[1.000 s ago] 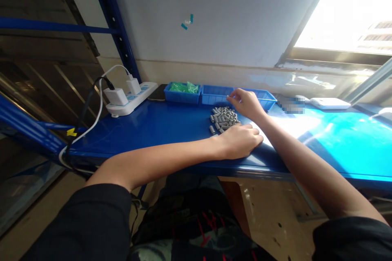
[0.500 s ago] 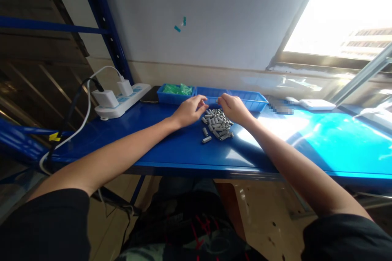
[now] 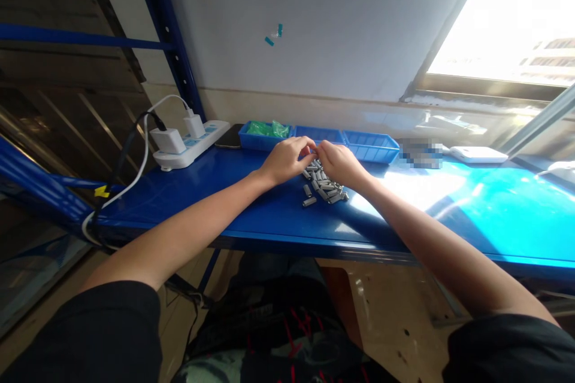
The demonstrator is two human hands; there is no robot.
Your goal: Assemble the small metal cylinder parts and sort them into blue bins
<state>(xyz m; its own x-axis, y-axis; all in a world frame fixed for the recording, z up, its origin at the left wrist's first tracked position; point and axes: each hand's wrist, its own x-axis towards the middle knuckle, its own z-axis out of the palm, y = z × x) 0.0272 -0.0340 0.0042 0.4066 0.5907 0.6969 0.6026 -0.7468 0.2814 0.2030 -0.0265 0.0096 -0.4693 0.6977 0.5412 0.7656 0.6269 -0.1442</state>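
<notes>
A heap of short silver metal cylinders [image 3: 321,184] lies on the blue tabletop [image 3: 265,209], a couple of them apart at its near left. Over the far side of this heap, my left hand [image 3: 287,160] and my right hand [image 3: 338,163] meet at the fingertips. The right fingers are pinched; a small metal cylinder showed between them a moment ago, and now it is mostly hidden. My left fingers are curled with thumb and forefinger close together, and what they hold, if anything, is hidden.
Behind the hands stand blue plastic bins [image 3: 371,146]; the left one holds green plastic bags [image 3: 268,129]. A white power strip [image 3: 193,145] with chargers and cables sits at left beside a dark phone [image 3: 229,136]. A white box-shaped device [image 3: 479,154] lies at right, under the window.
My hands have come together, closing the gap between their fingertips. The left fingers have curled in toward the right ones. The whole view has shifted slightly.
</notes>
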